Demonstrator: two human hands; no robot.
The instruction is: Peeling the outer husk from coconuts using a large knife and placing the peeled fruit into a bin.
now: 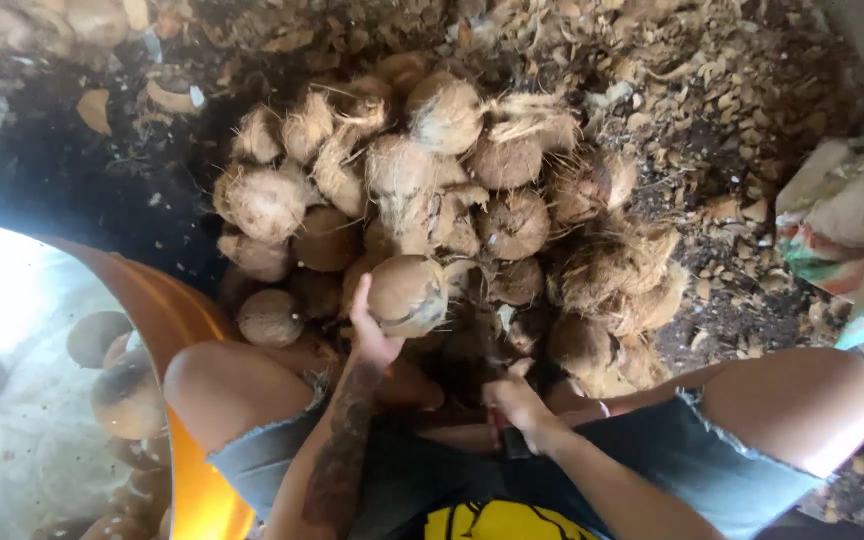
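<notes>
While the left hand (372, 335) is cupping a husked coconut (407, 293) near the pile (432, 190), the right hand (517, 405) is clenching a dark handle (504, 432)

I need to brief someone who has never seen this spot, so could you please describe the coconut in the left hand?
Start at the heap of husked coconuts on the littered ground. At its near edge, the left hand grips one coconut from below. It looks smoother and barer than its shaggy neighbours.

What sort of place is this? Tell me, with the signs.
Probably a coconut-husking work spot outdoors: a heap of husked coconuts, husk scraps on dirt ground, and an orange tub of water holding shelled ones.
</notes>
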